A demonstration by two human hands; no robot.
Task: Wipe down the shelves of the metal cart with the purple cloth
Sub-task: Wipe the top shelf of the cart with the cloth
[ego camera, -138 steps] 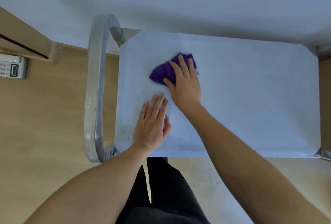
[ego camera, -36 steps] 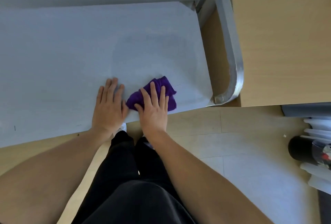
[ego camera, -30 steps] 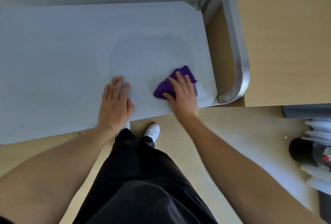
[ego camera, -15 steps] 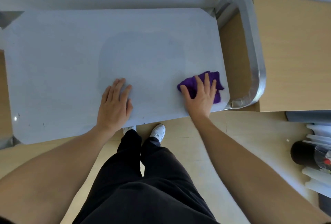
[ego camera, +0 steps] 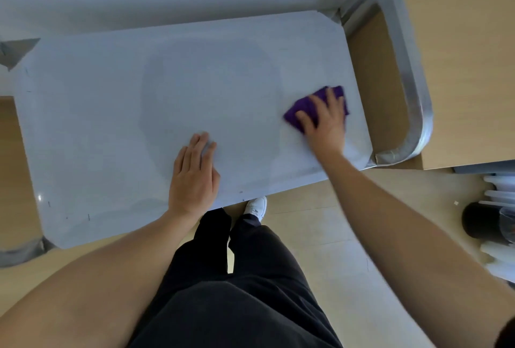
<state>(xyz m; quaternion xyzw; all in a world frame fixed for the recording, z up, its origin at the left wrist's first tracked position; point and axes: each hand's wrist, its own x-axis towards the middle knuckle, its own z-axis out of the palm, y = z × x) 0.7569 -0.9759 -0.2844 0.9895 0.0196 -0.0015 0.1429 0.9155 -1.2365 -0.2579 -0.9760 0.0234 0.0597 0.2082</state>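
Person stands at the near long edge of the metal cart (ego camera: 111, 130), looking straight down on its top shelf (ego camera: 195, 74). Pale, bare surface; a faint darker patch shows mid-shelf, hard to say whether damp or just reflection.

Right hand (ego camera: 324, 122) lies flat on the purple cloth (ego camera: 315, 105), fingers spread and pressing it down rather than clenched around it. Cloth is bunched, at the right end of the shelf, near the curved push handle (ego camera: 409, 74) but not touching it. Left hand (ego camera: 193, 177) is empty, palm down, fingers extended and together, resting near the near edge as a brace.

Doing this step well, as I judge it: keep the palm flat so the whole cloth bears on the metal, carry strokes right out to the right edge and into the clipped corners, overlap passes, and let the left hand steady the cart, since it may roll.

Hard to make out: the right hand and cloth are motion-blurred, so the cloth's folds and outline are uncertain. Lower shelves are entirely hidden under the top one; their state is unknown. The left end of the cart is partly cut by the frame. Blurred containers (ego camera: 496, 208) sit on the floor at the right, unidentifiable.
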